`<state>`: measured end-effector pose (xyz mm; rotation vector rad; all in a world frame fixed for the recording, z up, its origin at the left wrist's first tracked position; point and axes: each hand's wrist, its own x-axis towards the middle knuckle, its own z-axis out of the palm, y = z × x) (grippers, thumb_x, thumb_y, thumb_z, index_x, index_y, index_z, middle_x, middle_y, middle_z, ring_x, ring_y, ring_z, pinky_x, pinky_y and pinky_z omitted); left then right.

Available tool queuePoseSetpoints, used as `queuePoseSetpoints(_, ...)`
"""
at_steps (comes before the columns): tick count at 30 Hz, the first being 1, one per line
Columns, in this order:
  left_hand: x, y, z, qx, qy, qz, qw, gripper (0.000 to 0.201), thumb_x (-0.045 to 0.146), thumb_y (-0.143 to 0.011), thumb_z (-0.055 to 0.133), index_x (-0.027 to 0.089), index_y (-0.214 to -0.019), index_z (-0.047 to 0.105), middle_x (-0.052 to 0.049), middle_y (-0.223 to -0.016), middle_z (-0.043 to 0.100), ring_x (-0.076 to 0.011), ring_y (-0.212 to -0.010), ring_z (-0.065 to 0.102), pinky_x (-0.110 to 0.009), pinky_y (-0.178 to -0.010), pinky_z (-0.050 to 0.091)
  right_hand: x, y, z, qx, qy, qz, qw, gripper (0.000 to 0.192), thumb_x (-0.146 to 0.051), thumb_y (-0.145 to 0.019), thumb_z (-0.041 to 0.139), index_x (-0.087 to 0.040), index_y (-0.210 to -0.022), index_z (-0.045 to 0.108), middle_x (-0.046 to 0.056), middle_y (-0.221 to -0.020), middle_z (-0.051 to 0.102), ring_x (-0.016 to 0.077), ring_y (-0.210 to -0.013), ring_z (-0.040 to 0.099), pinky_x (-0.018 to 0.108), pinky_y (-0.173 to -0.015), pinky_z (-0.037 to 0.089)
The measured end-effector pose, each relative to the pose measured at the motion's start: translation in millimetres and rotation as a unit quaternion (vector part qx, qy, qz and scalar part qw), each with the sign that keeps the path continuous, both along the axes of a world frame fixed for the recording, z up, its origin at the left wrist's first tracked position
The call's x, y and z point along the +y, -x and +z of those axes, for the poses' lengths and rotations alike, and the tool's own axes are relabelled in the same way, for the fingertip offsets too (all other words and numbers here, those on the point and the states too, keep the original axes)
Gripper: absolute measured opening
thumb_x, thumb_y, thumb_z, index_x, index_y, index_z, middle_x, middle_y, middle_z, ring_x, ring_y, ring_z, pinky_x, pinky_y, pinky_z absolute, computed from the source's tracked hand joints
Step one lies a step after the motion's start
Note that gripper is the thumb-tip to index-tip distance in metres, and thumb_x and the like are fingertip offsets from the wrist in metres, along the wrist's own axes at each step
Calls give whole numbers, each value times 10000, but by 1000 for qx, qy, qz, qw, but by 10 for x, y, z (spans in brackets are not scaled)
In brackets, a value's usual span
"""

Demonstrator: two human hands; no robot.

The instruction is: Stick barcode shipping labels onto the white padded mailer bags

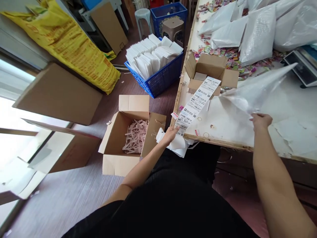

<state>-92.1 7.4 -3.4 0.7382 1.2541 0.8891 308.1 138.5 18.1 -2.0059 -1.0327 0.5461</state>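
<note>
No word or number can be read with certainty. The long white paper strip of labels [197, 103], running from the left hand [170, 134] across the left end of the white-topped wooden counter [230, 124], bears repeated black barcodes, small square codes and rows of characters too tiny to make out. On the far left, the large yellow sack [74, 49] carries lines of red characters, blurred past reading. Two small red-and-white paper stickers, one at the counter's left edge [174, 115], one near its front edge [197, 132], show illegible marks.
</note>
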Motion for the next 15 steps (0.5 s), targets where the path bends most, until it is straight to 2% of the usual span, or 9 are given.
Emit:
queuePoseSetpoints(1,-1,14,0,-2,9,7,1000,428,516,-833,685,121,-983,751,-99,-827,774,-280,-922,718,-374,-879,531,-55,152,-50,10,11,28,999,248,-328,-791,617,-266,-697,395,28,-701,541,233,-723,626,448,-703,543)
queuePoseSetpoints(3,24,32,-6,-8,25,12,1000,455,544,-812,696,117,-955,755,-96,-792,769,-279,-871,723,-373,-841,539,-164,424,-101,26,18,74,997,180,-280,-758,659,-233,-711,492,21,-693,582,203,-694,631,403,-727,544)
queuePoseSetpoints(5,67,43,-12,-13,27,10,1000,464,563,-784,716,121,-918,760,-87,-750,761,-272,-831,722,-365,-815,541,-204,503,-50,-25,-43,94,994,145,-255,-744,681,-214,-831,573,55,-854,657,221,-838,656,431,-867,523)
queuePoseSetpoints(7,103,50,-17,-13,14,5,1000,453,563,-757,741,130,-889,763,-73,-723,753,-259,-808,714,-354,-801,536,-154,288,88,-138,-143,29,980,296,-289,-738,719,-215,-992,586,132,-1158,642,301,-1119,597,533,-1035,413)
queuePoseSetpoints(8,113,52,-19,-10,5,5,1000,444,556,-748,751,132,-879,762,-63,-714,748,-248,-793,708,-347,-794,532,-105,87,172,-188,-182,-30,965,389,-327,-719,754,-218,-1046,574,175,-1307,573,360,-1253,509,593,-1086,330)
queuePoseSetpoints(9,116,53,-21,-7,-3,6,1000,435,549,-743,756,133,-872,760,-54,-706,741,-235,-775,699,-342,-785,527,-48,-149,255,-210,-190,-86,955,477,-372,-684,798,-225,-1072,563,207,-1424,483,418,-1358,394,645,-1110,247)
queuePoseSetpoints(11,104,50,-21,-10,-7,8,1000,422,530,-750,755,129,-881,752,-48,-714,731,-214,-755,685,-336,-774,522,59,-614,394,-172,-115,-153,966,527,-403,-586,867,-234,-980,561,245,-1461,428,496,-1410,271,730,-1087,137)
queuePoseSetpoints(13,77,43,-3,-16,-1,6,1000,401,493,-776,741,120,-924,741,-67,-775,734,-210,-775,684,-350,-787,527,122,-915,473,-127,11,-131,983,403,-365,-576,865,-239,-770,534,244,-1251,571,509,-1329,363,765,-1023,133)
queuePoseSetpoints(15,48,32,53,18,-16,25,999,355,420,-803,728,122,-994,723,-105,-912,740,-223,-845,686,-377,-829,531,102,-956,486,-139,95,-80,982,395,-304,-635,821,-254,-573,434,181,-922,631,458,-1189,487,730,-987,176)
